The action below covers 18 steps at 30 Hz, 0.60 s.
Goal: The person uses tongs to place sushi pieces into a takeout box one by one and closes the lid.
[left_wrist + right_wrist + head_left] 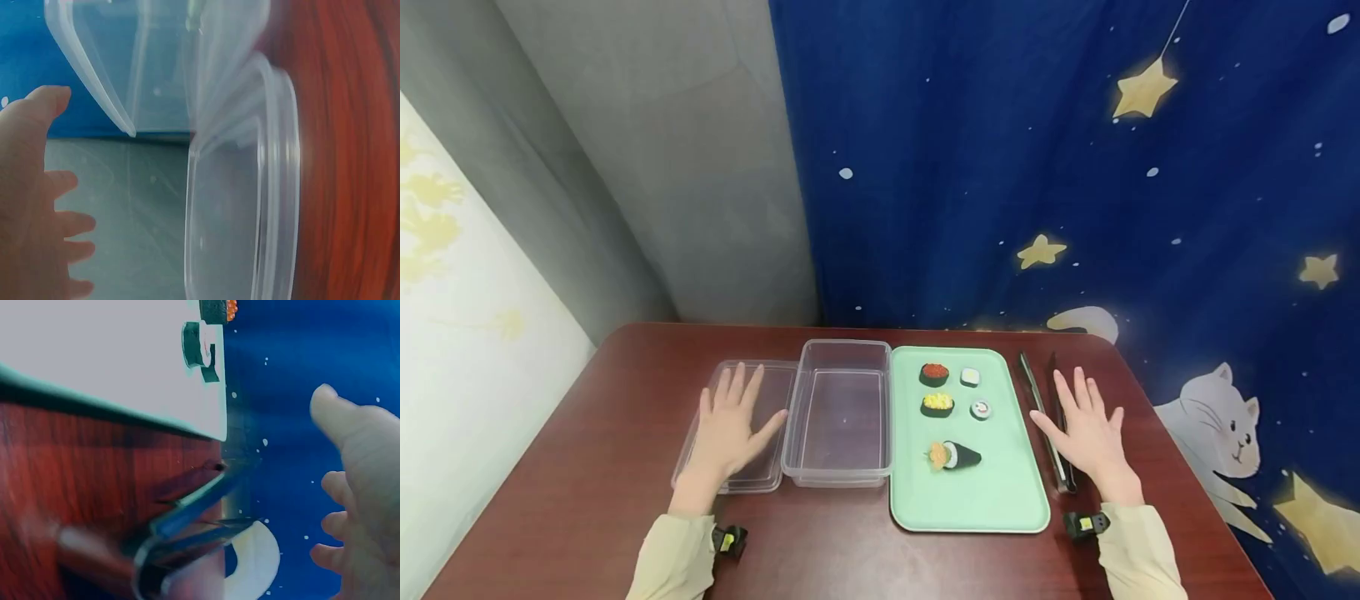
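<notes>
My left hand (727, 425) is spread palm down over a clear plastic lid (767, 475), holding nothing. To the lid's right stands a clear plastic box (838, 477) without a cover. My right hand (1088, 433) hovers with fingers spread over dark tongs (1033, 385), whose arms stand apart in the right wrist view. Between the hands, a mint-green tray (970, 508) bears sushi pieces: one topped with red roe (935, 375), one with yellow topping (937, 406), a squarish white roll (970, 377), a round roll (981, 408) and a cone-shaped hand roll (962, 456).
The reddish-brown table (587, 450) has rounded far corners. A grey curtain (722, 167) and a blue starry curtain (962, 167) hang close behind it. The box sits right beside the tray's left edge, and its left rim borders the lid.
</notes>
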{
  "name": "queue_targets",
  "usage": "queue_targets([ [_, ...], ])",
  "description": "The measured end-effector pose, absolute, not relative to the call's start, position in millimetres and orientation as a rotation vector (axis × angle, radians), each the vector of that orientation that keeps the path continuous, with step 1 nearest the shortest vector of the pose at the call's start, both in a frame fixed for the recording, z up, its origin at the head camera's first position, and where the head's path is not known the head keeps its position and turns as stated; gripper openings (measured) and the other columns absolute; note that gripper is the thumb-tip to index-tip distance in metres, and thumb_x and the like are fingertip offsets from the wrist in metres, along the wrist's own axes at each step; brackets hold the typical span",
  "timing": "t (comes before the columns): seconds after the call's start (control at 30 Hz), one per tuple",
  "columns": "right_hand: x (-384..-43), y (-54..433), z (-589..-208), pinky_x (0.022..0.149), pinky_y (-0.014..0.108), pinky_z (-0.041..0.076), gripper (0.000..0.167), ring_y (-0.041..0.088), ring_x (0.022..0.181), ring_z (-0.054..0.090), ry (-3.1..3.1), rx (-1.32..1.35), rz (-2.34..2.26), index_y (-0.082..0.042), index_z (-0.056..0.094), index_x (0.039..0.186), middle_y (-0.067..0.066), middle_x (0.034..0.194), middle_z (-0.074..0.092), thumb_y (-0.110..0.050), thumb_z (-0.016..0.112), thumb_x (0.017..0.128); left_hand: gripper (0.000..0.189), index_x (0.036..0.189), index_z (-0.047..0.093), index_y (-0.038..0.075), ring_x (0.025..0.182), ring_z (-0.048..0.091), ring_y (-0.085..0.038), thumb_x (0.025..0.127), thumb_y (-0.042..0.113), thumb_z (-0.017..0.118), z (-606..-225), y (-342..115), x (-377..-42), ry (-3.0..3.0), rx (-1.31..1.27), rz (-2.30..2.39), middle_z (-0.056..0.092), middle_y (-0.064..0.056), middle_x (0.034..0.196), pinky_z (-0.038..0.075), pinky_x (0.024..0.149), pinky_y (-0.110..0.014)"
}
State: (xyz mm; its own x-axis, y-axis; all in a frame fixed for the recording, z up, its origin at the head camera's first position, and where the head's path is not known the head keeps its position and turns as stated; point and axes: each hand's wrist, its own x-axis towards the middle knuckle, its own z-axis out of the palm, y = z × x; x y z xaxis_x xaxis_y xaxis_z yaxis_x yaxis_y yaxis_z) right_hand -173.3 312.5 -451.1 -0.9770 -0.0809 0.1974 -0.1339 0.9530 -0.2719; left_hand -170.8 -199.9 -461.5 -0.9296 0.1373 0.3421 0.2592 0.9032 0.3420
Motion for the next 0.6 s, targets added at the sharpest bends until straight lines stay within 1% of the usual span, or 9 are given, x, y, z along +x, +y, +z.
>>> queue_targets([
  [0.1,-175.8,309.7,-458.1,0.098,0.075,0.016,0.081,0.05,0.134,0.018,-2.901,0.191,0.501,-0.007,0.019,0.15,0.028,0.151,0.013,-0.048,0.055,0.09,0.07,0.143,0.034,0.0,0.135,0.021,-0.045,0.09,0.04,0.057,-461.7,-193.8,-168.4,-2.705,-0.36,-0.704,0.03,-0.029,0.145,0.02,0.106,-0.065],
  [0.17,-177.6,308.2,-463.4,0.097,0.072,0.026,0.08,0.053,0.13,0.024,-2.891,0.2,0.544,-0.002,0.022,0.148,0.03,0.149,0.017,-0.043,0.059,0.089,0.066,0.142,0.035,-0.002,0.134,0.025,-0.045,0.091,0.034,0.057,-463.0,-189.3,-167.2,-2.676,-0.4,-0.805,0.033,-0.028,0.144,0.025,0.105,-0.064],
  [0.23,-179.1,307.2,-468.3,0.094,0.07,0.032,0.081,0.054,0.127,0.026,-2.897,0.186,0.58,0.002,0.022,0.147,0.032,0.148,0.019,-0.038,0.062,0.089,0.062,0.141,0.036,-0.003,0.132,0.029,-0.044,0.092,0.028,0.058,-465.2,-185.0,-166.7,-2.647,-0.435,-0.907,0.036,-0.027,0.143,0.028,0.104,-0.062],
  [0.33,-180.1,306.3,-474.2,0.09,0.07,0.036,0.084,0.057,0.125,0.026,-2.921,0.124,0.626,0.005,0.02,0.146,0.034,0.146,0.02,-0.032,0.066,0.086,0.058,0.141,0.037,-0.002,0.129,0.035,-0.043,0.092,0.022,0.058,-470.4,-179.7,-167.6,-2.619,-0.457,-1.021,0.04,-0.025,0.141,0.032,0.103,-0.061],
  [0.4,-180.2,306.6,-477.2,0.091,0.069,0.036,0.086,0.056,0.124,0.027,-2.927,0.083,0.642,0.008,0.018,0.145,0.036,0.144,0.023,-0.027,0.068,0.085,0.056,0.14,0.038,-0.002,0.126,0.04,-0.042,0.091,0.018,0.059,-473.9,-176.4,-169.0,-2.587,-0.465,-1.066,0.043,-0.025,0.139,0.035,0.101,-0.059],
  [0.5,-180.1,307.3,-479.7,0.087,0.066,0.041,0.086,0.055,0.119,0.035,-2.926,0.023,0.647,0.011,0.018,0.143,0.039,0.137,0.03,-0.021,0.07,0.082,0.052,0.136,0.043,-0.004,0.12,0.047,-0.042,0.089,0.01,0.061,-478.7,-172.1,-171.6,-2.517,-0.483,-1.083,0.048,-0.025,0.133,0.041,0.098,-0.058],
  [0.6,-181.2,307.5,-480.4,0.082,0.062,0.045,0.086,0.055,0.11,0.044,-2.933,-0.026,0.644,0.015,0.02,0.141,0.042,0.129,0.036,-0.019,0.071,0.081,0.047,0.129,0.049,-0.009,0.114,0.052,-0.043,0.086,0.003,0.061,-482.2,-168.2,-173.2,-2.43,-0.504,-1.09,0.054,-0.027,0.126,0.044,0.094,-0.056],
])
